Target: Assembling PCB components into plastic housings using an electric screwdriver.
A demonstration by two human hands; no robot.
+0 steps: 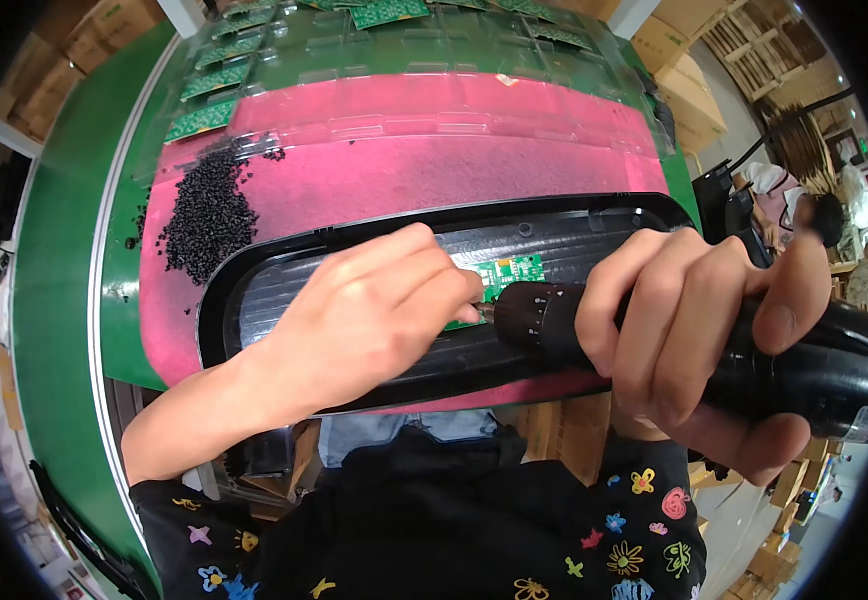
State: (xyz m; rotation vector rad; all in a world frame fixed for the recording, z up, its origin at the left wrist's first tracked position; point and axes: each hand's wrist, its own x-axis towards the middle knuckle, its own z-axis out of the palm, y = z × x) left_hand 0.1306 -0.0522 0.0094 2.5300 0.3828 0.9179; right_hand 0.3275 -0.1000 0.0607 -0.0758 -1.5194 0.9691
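Circuit board [516,270], small and green, lying inside a long black plastic shell [284,285], partly covered from view. Right hand [679,320]: grip wrapped around the thick body of a black power screwdriver [824,370], tip pointing left toward the board. Left hand [379,310]: fingers bent together at the screwdriver's tip, over the board; impossible to tell whether grip pinching anything. Beneath the shell: pink mat [384,175] on green table [74,320]. Left of the shell: heap of small black pieces [209,215]. Beyond: clear plastic trays [434,125] and further green boards [202,121].
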